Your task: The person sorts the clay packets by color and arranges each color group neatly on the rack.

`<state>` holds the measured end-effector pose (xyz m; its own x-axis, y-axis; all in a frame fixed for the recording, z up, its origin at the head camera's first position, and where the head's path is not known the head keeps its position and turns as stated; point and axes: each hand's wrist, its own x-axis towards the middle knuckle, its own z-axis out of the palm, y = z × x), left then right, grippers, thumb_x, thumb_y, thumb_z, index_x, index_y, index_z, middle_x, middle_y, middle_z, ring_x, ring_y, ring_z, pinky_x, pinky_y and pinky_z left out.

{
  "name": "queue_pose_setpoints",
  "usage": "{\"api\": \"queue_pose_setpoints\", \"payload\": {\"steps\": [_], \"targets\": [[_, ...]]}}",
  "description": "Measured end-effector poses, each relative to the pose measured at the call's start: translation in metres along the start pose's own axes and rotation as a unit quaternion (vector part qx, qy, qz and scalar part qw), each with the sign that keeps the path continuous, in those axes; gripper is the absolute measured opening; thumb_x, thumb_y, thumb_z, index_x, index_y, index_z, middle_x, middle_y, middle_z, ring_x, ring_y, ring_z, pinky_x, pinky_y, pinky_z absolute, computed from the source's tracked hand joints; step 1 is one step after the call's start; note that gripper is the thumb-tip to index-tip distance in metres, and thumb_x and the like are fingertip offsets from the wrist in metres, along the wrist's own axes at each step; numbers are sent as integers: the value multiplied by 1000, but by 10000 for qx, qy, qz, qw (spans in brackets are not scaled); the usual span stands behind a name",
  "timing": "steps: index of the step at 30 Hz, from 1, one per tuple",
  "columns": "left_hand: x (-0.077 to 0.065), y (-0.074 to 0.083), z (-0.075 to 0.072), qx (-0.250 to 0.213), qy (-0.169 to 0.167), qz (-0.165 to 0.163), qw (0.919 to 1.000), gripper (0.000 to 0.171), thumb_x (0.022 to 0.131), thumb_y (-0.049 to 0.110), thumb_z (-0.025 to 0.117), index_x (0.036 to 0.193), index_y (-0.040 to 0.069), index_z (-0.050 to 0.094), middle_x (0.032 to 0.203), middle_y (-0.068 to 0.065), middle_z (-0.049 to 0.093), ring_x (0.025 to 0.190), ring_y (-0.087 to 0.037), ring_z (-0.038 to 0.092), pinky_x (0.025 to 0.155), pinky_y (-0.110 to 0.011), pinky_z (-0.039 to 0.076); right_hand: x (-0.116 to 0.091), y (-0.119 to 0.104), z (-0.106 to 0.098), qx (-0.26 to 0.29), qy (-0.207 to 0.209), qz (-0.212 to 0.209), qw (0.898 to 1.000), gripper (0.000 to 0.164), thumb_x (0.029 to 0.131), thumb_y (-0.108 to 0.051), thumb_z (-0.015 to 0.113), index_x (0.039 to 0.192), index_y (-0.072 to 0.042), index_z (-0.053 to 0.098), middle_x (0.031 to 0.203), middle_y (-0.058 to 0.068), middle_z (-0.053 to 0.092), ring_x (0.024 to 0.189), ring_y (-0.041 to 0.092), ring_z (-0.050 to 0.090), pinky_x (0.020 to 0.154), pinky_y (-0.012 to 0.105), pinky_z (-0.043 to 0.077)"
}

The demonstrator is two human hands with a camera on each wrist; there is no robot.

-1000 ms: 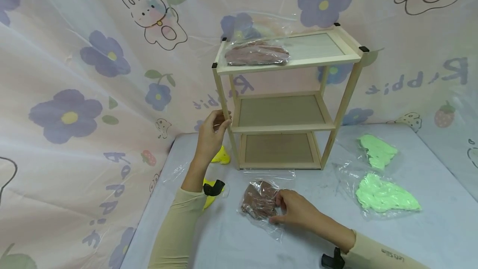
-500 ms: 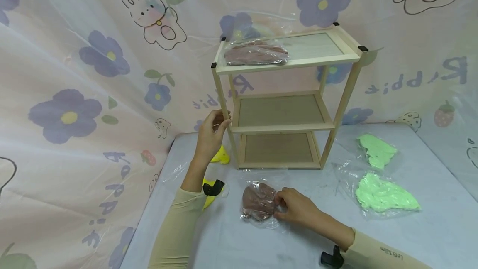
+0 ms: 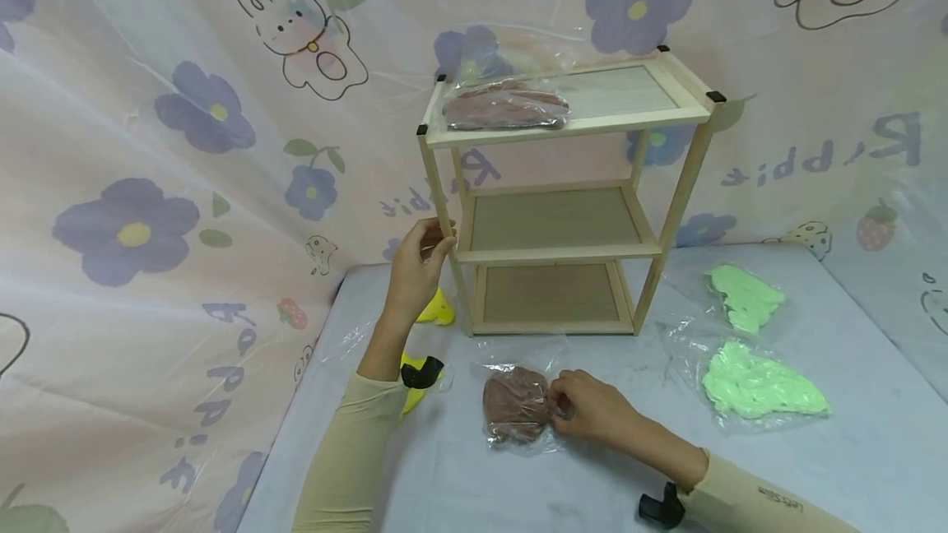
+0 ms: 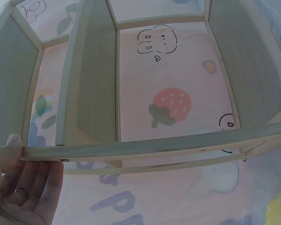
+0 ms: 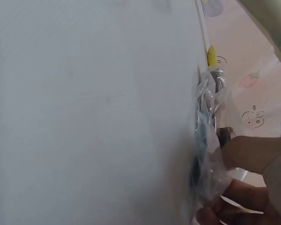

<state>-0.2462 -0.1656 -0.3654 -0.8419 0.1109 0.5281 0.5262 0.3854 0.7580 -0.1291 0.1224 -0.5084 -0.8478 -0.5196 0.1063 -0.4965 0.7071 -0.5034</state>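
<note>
A small three-tier wooden shelf (image 3: pixel 555 253) stands at the back of the table. My left hand (image 3: pixel 413 274) grips its front left post, thumb on one side and fingers behind; the left wrist view shows that post (image 4: pixel 178 146) running out from the hand (image 4: pixel 30 180). In front of the shelf lies a clear plastic bag (image 3: pixel 514 405) with a brown, soft-looking lump in it. My right hand (image 3: pixel 598 411) pinches the bag's right edge. The right wrist view has the crinkled plastic (image 5: pixel 210 154) between thumb and fingers of the hand (image 5: pixel 248 173), seen edge-on close to the tabletop.
On the shelf's top tier lies another bagged brown piece (image 3: pixel 504 105). Two bags with light green lumps (image 3: pixel 744 296) rest on the table's right. Yellow pieces (image 3: pixel 437 309) in plastic are partly hidden behind my left forearm. A printed curtain (image 3: pixel 244 146) hangs behind and left.
The bag by my right hand has turned and settled flatter, and its loose lower corner no longer juts toward me. The right fingers have drawn closer together at its edge. My left hand stays on the post.
</note>
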Motion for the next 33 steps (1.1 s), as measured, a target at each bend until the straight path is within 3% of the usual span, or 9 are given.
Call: {"api": "queue_pose_setpoints", "payload": {"steps": [7, 18, 26, 33], "targets": [[-1, -1, 1, -12, 9, -23, 10000, 32, 108, 16, 67, 136, 2, 63, 125, -13, 70, 117, -28, 69, 107, -38, 58, -4, 5, -9, 47, 258, -144, 9996, 21, 81, -13, 87, 92, -21, 70, 92, -14, 60, 88, 6, 56, 70, 26, 55], [-2, 1, 1, -99, 22, -49, 9999, 32, 108, 14, 66, 137, 2, 63, 126, -15, 70, 118, -30, 69, 108, -41, 58, -4, 16, -15, 544, 644, -391, 9957, 23, 83, -10, 85, 91, -23, 68, 89, -16, 62, 82, 1, 54, 68, 23, 54], [-1, 2, 1, -117, 18, -92, 9999, 31, 107, 15, 67, 136, 2, 63, 124, -15, 71, 118, -30, 69, 108, -41, 57, -4, 22, -19, 1156, 1134, -987, 9819, 28, 85, 0, 84, 101, -20, 71, 94, -14, 64, 80, 1, 54, 64, 21, 53], [-1, 1, 1, -116, 20, -91, 9999, 31, 108, 14, 67, 136, 2, 63, 125, -16, 70, 119, -32, 69, 108, -44, 57, -3, 26, -29, 1383, 1797, -1766, 9578, 38, 82, 9, 84, 106, -17, 72, 97, -10, 67, 80, 6, 56, 66, 21, 52]]}}
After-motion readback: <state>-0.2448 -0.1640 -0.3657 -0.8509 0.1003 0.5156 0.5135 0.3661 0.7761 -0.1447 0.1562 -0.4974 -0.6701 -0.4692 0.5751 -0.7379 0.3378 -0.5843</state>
